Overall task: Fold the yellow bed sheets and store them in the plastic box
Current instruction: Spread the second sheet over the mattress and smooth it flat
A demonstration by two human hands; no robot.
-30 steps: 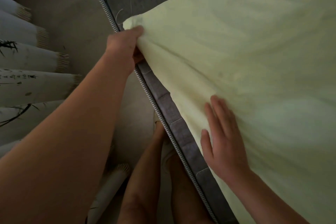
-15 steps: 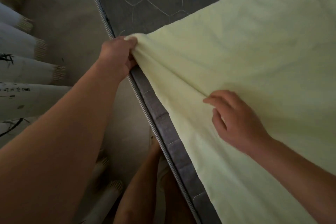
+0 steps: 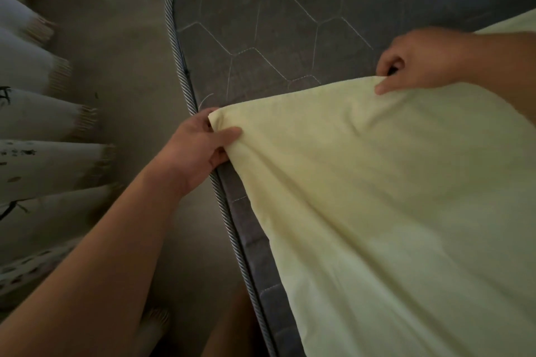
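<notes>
1. Grey quilted mattress (image 3: 290, 23) with hexagon stitching and a twisted cord edge fills the far middle of the scene, bare at its far left corner.
2. Pale curtains (image 3: 37, 122) hang in folds at the left, over a dim floor (image 3: 133, 72).
3. Yellow bed sheet (image 3: 391, 211) covers the near right part of the mattress and drapes over its left edge.
4. Left hand (image 3: 200, 148) pinches the sheet's corner at the mattress edge, thumb on top of the cloth.
5. Right hand (image 3: 420, 61) grasps the sheet's far edge further right, fingers curled round the fabric, thumb pressing on top.
</notes>
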